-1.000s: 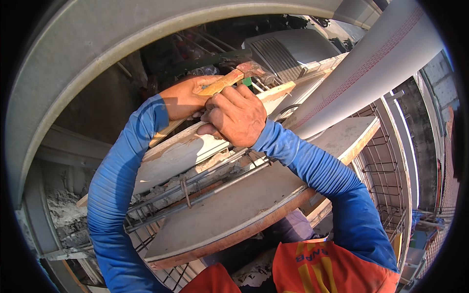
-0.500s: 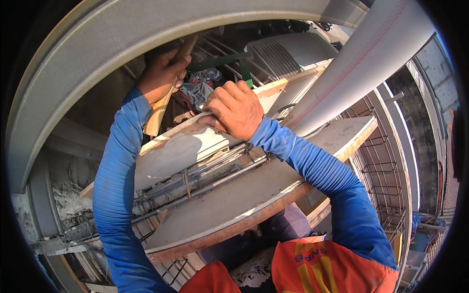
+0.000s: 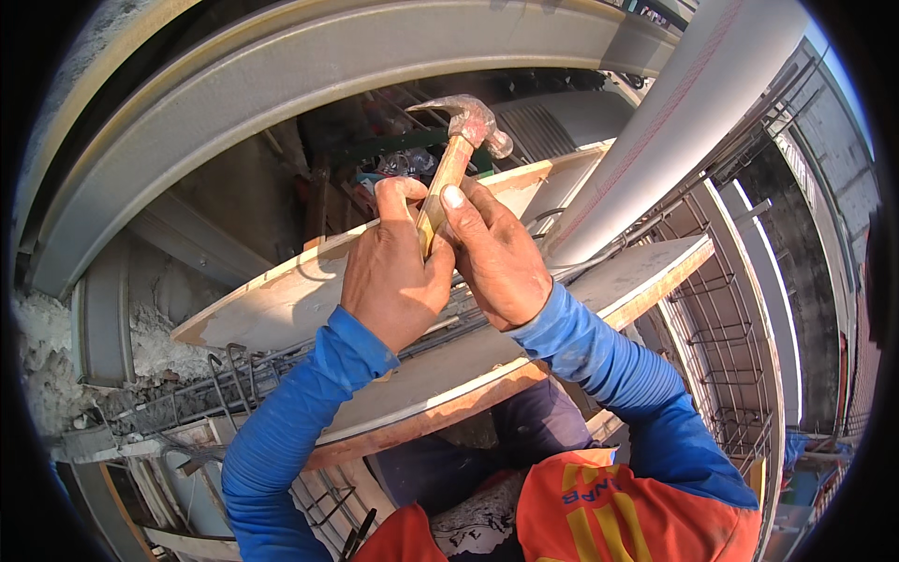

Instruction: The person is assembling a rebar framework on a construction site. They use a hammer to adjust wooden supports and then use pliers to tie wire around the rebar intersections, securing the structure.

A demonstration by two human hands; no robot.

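Observation:
A claw hammer with a wooden handle and a worn, rusty head is held upright in front of me, above the formwork boards. My left hand is closed round the lower handle, its index finger and thumb against the wood. From the other side my right hand grips the handle too, its thumb lying along the front. The handle's lower end is hidden between my palms. Behind my hands runs the upright far formwork board; the near board lies closer to my body.
Steel rebar runs between the two boards, with bent ends at the left. A large white pipe slants up at the right. Curved grey steel beams arch across the far side. A rebar cage stands at the right.
The hammer has come from beyond the far board to above the boards, now head up. My right hand has left the board's edge and joined my left on the handle.

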